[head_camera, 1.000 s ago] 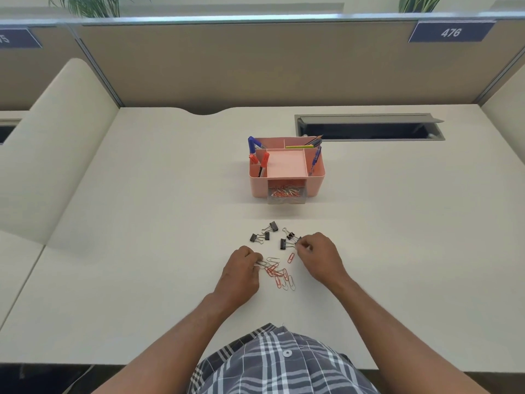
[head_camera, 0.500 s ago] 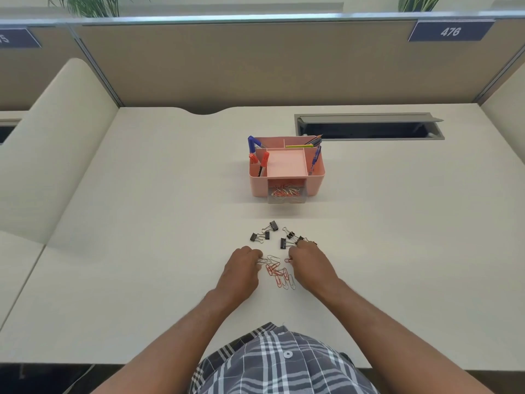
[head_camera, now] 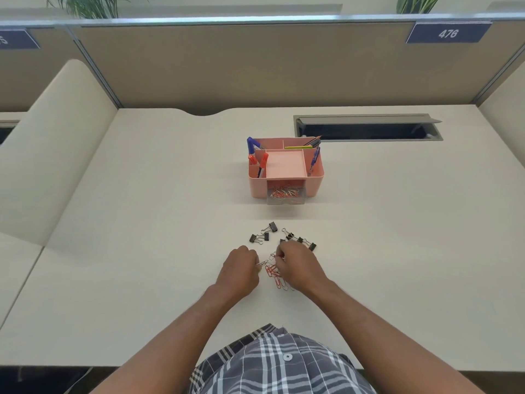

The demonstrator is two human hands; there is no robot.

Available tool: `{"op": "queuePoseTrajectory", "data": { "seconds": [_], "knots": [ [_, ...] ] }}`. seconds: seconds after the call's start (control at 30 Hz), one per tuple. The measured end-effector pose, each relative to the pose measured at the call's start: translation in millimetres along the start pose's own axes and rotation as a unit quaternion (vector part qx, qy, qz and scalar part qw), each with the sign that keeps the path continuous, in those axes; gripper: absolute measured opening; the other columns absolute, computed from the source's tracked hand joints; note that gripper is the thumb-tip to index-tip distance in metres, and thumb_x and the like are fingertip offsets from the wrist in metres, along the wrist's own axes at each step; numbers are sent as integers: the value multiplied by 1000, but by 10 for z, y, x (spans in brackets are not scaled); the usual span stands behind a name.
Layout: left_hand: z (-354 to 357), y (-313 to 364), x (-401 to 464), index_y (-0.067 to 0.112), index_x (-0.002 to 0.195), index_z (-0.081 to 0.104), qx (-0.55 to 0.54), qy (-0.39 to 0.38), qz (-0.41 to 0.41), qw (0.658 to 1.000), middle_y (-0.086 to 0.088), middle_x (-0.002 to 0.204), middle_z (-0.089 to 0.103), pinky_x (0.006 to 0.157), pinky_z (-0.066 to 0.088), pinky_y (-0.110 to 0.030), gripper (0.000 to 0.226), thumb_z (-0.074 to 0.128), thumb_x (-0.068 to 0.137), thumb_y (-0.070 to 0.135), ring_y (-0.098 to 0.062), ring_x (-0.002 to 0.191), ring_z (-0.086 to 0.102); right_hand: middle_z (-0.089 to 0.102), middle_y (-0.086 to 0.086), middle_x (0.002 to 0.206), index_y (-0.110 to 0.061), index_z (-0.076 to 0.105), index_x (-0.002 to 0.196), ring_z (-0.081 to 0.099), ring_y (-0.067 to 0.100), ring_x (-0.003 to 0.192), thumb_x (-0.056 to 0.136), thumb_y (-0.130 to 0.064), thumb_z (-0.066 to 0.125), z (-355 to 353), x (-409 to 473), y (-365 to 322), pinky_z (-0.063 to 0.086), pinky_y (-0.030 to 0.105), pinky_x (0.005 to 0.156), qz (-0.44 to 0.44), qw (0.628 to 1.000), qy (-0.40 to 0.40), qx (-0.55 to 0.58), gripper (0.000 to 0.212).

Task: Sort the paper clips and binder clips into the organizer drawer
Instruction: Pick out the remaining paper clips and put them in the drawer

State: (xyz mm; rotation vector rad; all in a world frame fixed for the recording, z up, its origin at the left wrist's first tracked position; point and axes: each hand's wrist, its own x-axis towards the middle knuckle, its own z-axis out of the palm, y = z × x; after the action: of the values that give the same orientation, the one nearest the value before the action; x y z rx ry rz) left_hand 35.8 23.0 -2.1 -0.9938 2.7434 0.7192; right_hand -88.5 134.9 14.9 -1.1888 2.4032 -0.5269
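Both hands were down on the pale counter (head_camera: pixel 142 251), close together over a small heap of red and silver paper clips (head_camera: pixel 275 275). The left hand (head_camera: pixel 240 271) had its fingers curled, and its grip was pinched on silver clips that stuck out from the fingertips toward the heap. The right hand (head_camera: pixel 297 267) lay over the far and right side of the heap with its fingers bent down among the clips — whether its grip had closed on any clip or only touched them could not be told, since the fingertips were hidden under the hand.

Just beyond the hands lay the black binder clips (head_camera: pixel 262 233) in two loose groups: three to the left, with one of them set a little farther back, and a string of others (head_camera: pixel 301 240) to the right, the nearest of these touching or partly covered by the right hand's knuckles.

Farther back, well apart from the loose clips, stood the pink organizer (head_camera: pixel 314 180). Its clear drawer (head_camera: pixel 285 199) at the front was pulled out part of the way and held a layer of red and silver paper clips. The upper compartments carried red markers (head_camera: pixel 262 160) on the left, a blue marker (head_camera: pixel 251 144) at the back left, pencils (head_camera: pixel 308 143) along the back and a blue pen (head_camera: pixel 314 159) on the right; the middle tray was bare pink.

Behind the organizer to the right, a cable slot (head_camera: pixel 366 127) was open in the counter, and a partition (head_camera: pixel 255 66) with a sign reading 476 (head_camera: pixel 448 33) closed the far side. A plaid shirt (head_camera: pixel 281 365) showed at the near edge.
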Motion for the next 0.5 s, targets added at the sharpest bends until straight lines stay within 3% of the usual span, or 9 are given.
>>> {"op": "queuePoseTrajectory", "data": {
  "seconds": [0.1, 0.2, 0.27, 0.33, 0.5],
  "knots": [
    [-9, -18, -21, 16, 85, 58, -5, 11, 0, 1000, -2, 93, 57, 69, 41, -33, 10, 55, 93, 20, -23, 87, 52, 60, 3, 83, -11, 58, 79, 51, 22, 82, 88, -9, 51, 75, 20, 13, 44, 36, 63, -69, 997, 27, -23, 11],
    [-32, -31, -25, 14, 88, 61, -20, 19, -17, 999, -3, 91, 61, 69, 42, -33, 10, 54, 94, 18, -24, 85, 56, 55, 2, 73, -12, 52, 71, 48, 23, 73, 76, 3, 60, 143, 23, 42, 29, 30, 53, -136, 986, 28, -97, 18],
    [-51, -37, -18, 15, 89, 62, -25, 20, -29, 999, -2, 91, 63, 69, 41, -32, 10, 53, 93, 16, -24, 85, 57, 54, 1, 69, -13, 52, 68, 49, 23, 70, 66, 9, 63, 154, 34, 53, 27, 28, 52, -149, 980, 15, -129, 24],
    [-65, -41, -13, 17, 87, 62, -33, 20, -37, 999, -2, 91, 66, 67, 38, -31, 11, 52, 92, 14, -22, 84, 58, 54, 3, 69, -12, 53, 68, 49, 24, 69, 61, 13, 62, 146, 48, 53, 34, 30, 52, -150, 980, 10, -130, 27],
    [-112, -39, -9, 16, 87, 66, -86, 22, -75, 993, 1, 88, 69, 71, 45, -31, 14, 53, 93, 16, -22, 84, 60, 56, 10, 75, -7, 54, 75, 50, 29, 75, 68, 14, 53, 182, 82, 53, 31, 32, 58, -126, 984, 6, -124, 23]
  ]
}}
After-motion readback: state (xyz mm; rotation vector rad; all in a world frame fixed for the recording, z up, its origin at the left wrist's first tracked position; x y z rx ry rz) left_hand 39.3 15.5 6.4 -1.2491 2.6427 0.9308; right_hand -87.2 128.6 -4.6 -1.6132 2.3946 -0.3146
